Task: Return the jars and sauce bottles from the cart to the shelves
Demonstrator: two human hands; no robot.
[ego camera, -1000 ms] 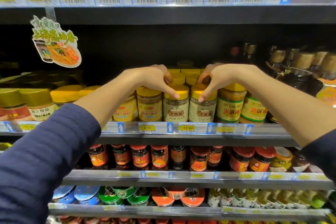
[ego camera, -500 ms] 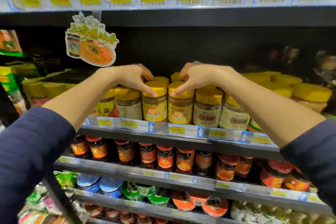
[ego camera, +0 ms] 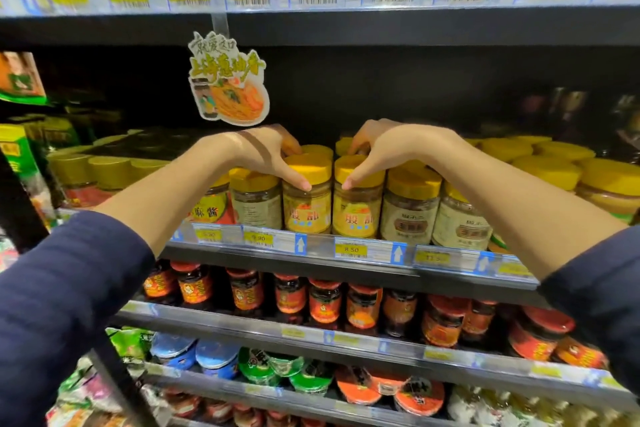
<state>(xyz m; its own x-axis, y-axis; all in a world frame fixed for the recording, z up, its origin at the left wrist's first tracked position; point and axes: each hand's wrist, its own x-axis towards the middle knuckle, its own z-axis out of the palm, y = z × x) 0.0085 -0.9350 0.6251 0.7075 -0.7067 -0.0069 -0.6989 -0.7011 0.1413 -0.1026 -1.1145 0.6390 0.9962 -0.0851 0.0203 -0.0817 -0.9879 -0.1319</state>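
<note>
Two yellow-lidded jars with yellow labels stand side by side at the front of the middle shelf [ego camera: 349, 262]. My left hand [ego camera: 266, 152] grips the lid of the left jar [ego camera: 306, 208], thumb on its front. My right hand [ego camera: 384, 149] grips the lid of the right jar [ego camera: 356, 210] the same way. Both jars stand upright on the shelf. My fingers behind the lids are partly hidden.
More yellow-lidded jars [ego camera: 410, 208] fill the same shelf on both sides. A paper promo tag [ego camera: 227, 80] hangs just above my left hand. Red-lidded sauce jars [ego camera: 323, 302] line the shelf below, bowl lids [ego camera: 214, 355] lower still. A dark cart bar [ego camera: 114, 378] crosses bottom left.
My hands have shifted left along the shelf, from the white-labelled jars to the two yellow-labelled jars, and the view has turned with them.
</note>
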